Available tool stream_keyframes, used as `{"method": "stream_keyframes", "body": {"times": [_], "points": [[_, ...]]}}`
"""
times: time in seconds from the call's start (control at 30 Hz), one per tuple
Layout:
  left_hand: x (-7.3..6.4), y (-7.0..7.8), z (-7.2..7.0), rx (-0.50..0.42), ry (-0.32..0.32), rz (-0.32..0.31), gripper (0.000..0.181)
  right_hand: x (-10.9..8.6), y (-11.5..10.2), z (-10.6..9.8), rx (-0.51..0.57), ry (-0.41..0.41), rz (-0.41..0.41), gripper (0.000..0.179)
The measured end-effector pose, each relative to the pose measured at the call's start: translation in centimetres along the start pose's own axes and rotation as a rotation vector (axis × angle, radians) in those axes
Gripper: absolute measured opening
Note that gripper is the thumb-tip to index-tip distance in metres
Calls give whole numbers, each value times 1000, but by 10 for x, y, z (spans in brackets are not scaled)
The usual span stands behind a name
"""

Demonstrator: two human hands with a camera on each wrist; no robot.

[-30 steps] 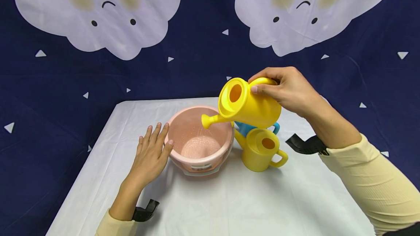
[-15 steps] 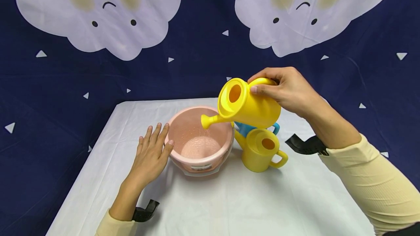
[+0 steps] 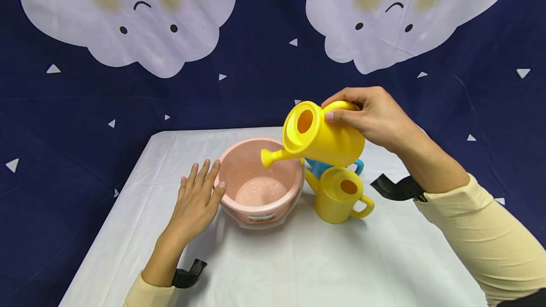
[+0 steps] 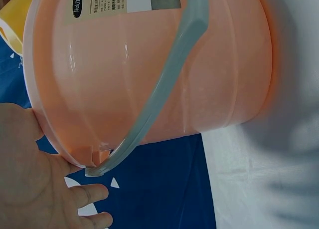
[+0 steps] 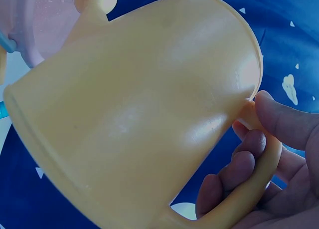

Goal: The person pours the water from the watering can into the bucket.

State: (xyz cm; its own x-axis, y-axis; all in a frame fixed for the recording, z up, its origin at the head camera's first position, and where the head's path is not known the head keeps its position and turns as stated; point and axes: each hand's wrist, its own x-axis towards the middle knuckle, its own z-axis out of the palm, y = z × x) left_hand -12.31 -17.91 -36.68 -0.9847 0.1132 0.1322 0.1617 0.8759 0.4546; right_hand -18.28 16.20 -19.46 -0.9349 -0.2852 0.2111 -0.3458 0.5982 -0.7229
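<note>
My right hand point(image 3: 377, 117) grips the handle of a yellow watering can point(image 3: 337, 141), lifted and tipped so its sprinkler spout hangs over a pink bucket point(image 3: 262, 209). In the right wrist view, fingers curl through the can's handle point(image 5: 256, 181) and the thumb lies across its upper end. Inside the bucket, droplets dot the wall and the bottom looks wet and rippled. My left hand point(image 3: 196, 200) is spread with straight fingers at the bucket's left rim. The left wrist view shows the bucket's grey carrying handle point(image 4: 159, 99) hanging down its side.
A second yellow watering can point(image 3: 334, 205) stands upright right of the bucket. Behind it sits a blue watering can point(image 3: 317, 167), mostly hidden. All stand on a white-covered table point(image 3: 290, 269), with a dark blue cloud-patterned cloth point(image 3: 264, 94) behind.
Almost nothing differs. The tipped watering can has shifted very slightly left, and both hands keep their positions.
</note>
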Motion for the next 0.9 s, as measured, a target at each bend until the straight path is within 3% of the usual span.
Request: {"method": "stream_keyframes", "body": {"times": [0.9], "points": [[1,0,1,6,3,-2,60,-1,-2,1,-25,-15,-8,20]]}}
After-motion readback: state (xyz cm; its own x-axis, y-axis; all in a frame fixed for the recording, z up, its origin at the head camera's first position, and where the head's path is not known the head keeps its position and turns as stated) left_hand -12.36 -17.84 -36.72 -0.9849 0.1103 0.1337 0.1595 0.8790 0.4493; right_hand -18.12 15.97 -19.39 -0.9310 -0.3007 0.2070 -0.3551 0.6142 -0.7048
